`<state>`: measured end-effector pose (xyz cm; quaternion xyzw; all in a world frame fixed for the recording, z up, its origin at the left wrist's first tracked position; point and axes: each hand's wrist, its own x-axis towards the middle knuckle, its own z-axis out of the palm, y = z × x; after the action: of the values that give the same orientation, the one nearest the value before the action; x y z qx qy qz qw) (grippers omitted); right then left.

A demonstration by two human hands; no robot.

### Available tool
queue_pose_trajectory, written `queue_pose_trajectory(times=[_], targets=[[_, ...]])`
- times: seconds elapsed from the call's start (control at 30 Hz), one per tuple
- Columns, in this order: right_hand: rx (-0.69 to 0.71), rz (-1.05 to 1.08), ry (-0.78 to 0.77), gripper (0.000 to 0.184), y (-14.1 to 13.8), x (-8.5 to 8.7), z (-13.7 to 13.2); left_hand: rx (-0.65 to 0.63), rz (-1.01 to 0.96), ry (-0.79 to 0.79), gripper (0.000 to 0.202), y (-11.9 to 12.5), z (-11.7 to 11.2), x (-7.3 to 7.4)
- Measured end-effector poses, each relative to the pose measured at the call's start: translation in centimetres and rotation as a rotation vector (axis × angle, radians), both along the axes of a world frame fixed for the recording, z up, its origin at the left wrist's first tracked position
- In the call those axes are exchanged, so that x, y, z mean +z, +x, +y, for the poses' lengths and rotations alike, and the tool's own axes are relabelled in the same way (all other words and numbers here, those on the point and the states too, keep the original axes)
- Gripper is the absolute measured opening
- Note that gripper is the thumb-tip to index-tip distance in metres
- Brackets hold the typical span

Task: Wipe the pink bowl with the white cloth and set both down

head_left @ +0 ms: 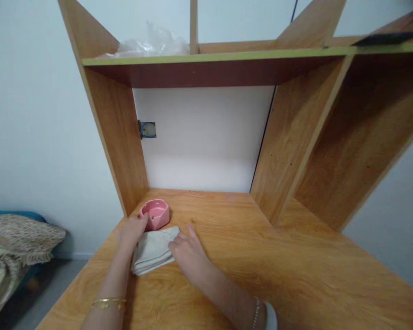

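Note:
A folded pale grey cloth (153,251) lies on the wooden desk (278,270) near its left side. My left hand (132,229) rests flat on the cloth's left edge, its fingers stretched toward a small pink bowl (154,213) that stands just behind the cloth. My right hand (187,250) lies on the cloth's right edge with its fingers loosely spread, one finger pointing forward. Neither hand grips anything.
The desk has upright wooden side panels (120,137) and a shelf (209,57) above, with crumpled clear plastic (151,43) and a dark flat object (385,39) on top. A wall socket (147,129) shows at the back. A bed with a patterned cover (17,247) stands at the left.

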<state>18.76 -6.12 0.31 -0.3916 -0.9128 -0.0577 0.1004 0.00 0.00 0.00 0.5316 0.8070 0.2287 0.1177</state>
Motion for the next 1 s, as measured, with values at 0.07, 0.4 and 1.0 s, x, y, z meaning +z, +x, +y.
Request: queue_pose_trajectory(times=[0.07,0.4,1.0], targets=[[-0.087,0.007,-0.007,0.026,2.0,0.2,0.4,0.000,-0.011,0.002,0.040,-0.1,0.0,0.0],[-0.683,0.075,-0.039,0.034,17.6,-0.1,2.4,0.007,-0.074,-0.002,0.042,0.0,0.4,-0.5],[-0.408,0.482,-0.050,0.023,16.2,-0.3,2.2,-0.134,-0.064,0.032,0.044,5.1,-1.1,0.6]])
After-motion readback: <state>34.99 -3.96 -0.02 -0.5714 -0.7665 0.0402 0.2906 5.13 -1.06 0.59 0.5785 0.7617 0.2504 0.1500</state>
